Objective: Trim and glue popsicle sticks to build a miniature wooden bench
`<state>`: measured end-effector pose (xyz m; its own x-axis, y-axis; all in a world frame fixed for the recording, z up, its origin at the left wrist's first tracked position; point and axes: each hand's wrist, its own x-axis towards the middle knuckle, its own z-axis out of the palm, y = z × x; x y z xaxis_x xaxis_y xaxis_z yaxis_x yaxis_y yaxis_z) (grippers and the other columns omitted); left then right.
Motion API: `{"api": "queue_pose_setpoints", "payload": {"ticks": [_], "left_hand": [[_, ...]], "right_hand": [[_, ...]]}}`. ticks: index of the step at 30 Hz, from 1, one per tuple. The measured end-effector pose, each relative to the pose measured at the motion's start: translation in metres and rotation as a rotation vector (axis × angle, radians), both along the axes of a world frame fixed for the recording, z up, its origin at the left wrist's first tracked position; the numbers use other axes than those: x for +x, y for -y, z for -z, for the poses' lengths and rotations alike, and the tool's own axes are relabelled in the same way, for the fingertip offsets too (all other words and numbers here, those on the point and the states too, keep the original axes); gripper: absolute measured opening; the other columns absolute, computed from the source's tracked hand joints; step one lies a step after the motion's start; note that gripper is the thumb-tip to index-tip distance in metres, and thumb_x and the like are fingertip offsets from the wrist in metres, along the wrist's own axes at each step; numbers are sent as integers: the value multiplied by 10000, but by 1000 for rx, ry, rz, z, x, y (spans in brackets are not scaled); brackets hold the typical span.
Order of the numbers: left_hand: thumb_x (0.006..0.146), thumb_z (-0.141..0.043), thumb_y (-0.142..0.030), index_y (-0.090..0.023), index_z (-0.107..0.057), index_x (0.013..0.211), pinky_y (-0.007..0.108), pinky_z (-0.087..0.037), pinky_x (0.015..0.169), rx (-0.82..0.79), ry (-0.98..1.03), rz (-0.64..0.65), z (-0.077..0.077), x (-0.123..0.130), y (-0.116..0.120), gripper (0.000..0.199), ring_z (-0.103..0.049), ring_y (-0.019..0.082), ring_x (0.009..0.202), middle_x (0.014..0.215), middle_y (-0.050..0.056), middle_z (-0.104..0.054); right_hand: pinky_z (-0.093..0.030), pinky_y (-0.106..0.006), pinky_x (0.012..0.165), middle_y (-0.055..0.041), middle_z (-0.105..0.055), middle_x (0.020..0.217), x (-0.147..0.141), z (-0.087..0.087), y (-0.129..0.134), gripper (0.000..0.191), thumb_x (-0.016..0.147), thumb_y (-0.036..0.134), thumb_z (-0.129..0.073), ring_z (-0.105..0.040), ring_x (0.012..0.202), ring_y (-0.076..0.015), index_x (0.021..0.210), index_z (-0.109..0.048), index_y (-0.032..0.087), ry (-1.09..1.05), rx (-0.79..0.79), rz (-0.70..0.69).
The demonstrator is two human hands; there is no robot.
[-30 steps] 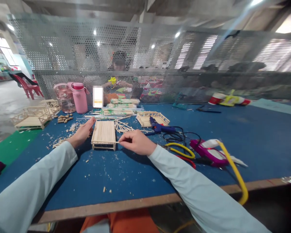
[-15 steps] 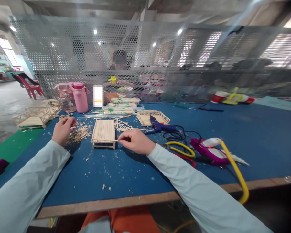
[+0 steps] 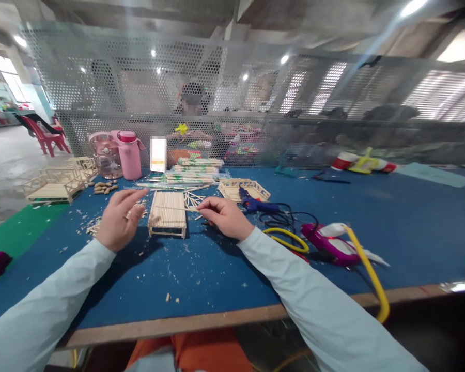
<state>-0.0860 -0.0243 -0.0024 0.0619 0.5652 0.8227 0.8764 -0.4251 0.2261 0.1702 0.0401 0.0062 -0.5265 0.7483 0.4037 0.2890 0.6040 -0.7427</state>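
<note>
A small slatted frame of pale wooden sticks stands on the blue table. Left of it, my left hand is raised over scattered wood bits, fingers apart and holding nothing. On the other side, my right hand pinches a thin wooden stick that reaches left over the slats. Loose sticks lie behind, between the frame and my right hand. A tray-like stick piece with a railing sits farther back, beside a blue glue gun.
Yellow-handled pliers and a purple tool lie at the right, among black cables. Two pink bottles, bundled sticks and peanuts are at the back left. Behind a perforated screen, a person sits.
My left hand has moved right, toward the frame, and its fingers have opened. My right hand has shifted slightly right and back, with the stick still in its pinch.
</note>
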Motion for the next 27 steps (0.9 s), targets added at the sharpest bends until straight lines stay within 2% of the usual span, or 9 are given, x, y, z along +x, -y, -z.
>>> {"api": "queue_pose_setpoints", "payload": {"ticks": [3, 7, 10, 14, 16, 18, 21, 24, 27], "left_hand": [[871, -404, -321, -185, -637, 1029, 332, -411, 775, -37, -204, 111, 1, 18, 7, 313, -566, 192, 848, 897, 78, -669], [873, -439, -281, -185, -669, 849, 314, -387, 696, -26, -280, 85, 2, 24, 10, 251, -566, 159, 666, 691, 37, -670], [873, -437, -269, -182, -666, 827, 311, -373, 668, 13, -298, 24, 2, 19, 9, 249, -571, 160, 643, 689, 40, -680], [866, -453, -272, -194, -664, 829, 314, -364, 669, 43, -342, 6, 1, 21, 10, 228, -566, 161, 643, 696, 38, -686], [865, -457, -264, -201, -659, 841, 315, -360, 677, 43, -377, 26, 0, 27, 12, 212, -560, 156, 637, 674, 28, -682], [866, -456, -246, -201, -651, 851, 317, -357, 689, 56, -407, 60, -1, 34, 15, 201, -553, 151, 626, 642, 19, -670], [859, -461, -206, -201, -642, 834, 320, -351, 689, 94, -439, 106, -3, 40, 18, 183, -550, 151, 621, 628, 15, -662], [851, -474, -196, -207, -634, 788, 321, -347, 679, 122, -442, 92, -6, 35, 17, 173, -554, 150, 613, 641, 12, -673], [850, -479, -218, -208, -634, 772, 316, -356, 673, 150, -385, 24, -8, 21, 13, 174, -558, 147, 603, 678, 16, -691]], "right_hand": [[-367, -216, 475, 23, -524, 580, -7, 0, 9, 139, 755, 243, -509, -451, 471, -82, 796, -604, 150, -17, -21, -50], [-387, -230, 487, 13, -530, 582, -6, -2, 8, 155, 761, 265, -500, -464, 481, -97, 789, -601, 151, -9, -3, -36], [-441, -289, 591, -22, -569, 628, 4, -4, -4, 168, 776, 246, -462, -521, 575, -144, 794, -599, 152, 9, 143, 187], [-372, -425, 905, -144, -590, 1046, 10, -8, -7, 342, 765, 139, -378, -510, 1014, -253, 1051, -567, 129, 69, 545, 530], [-304, -433, 984, -143, -531, 1191, 3, -8, 3, 389, 798, 165, -376, -434, 1143, -255, 1162, -510, 138, 112, 684, 463], [-315, -386, 983, -120, -543, 1202, -9, -6, 19, 361, 846, 252, -398, -441, 1154, -230, 1180, -499, 162, 184, 734, 226], [-411, -269, 799, -83, -644, 1039, -24, -1, 35, 293, 900, 311, -366, -575, 954, -173, 1087, -549, 180, 338, 657, -46], [-376, -231, 601, -43, -674, 802, -25, 2, 34, 324, 926, 332, -314, -602, 706, -146, 899, -599, 180, 455, 598, -27], [-339, -228, 561, -34, -644, 715, -12, 0, 19, 359, 925, 351, -305, -577, 637, -139, 798, -589, 172, 456, 588, 38]]}}
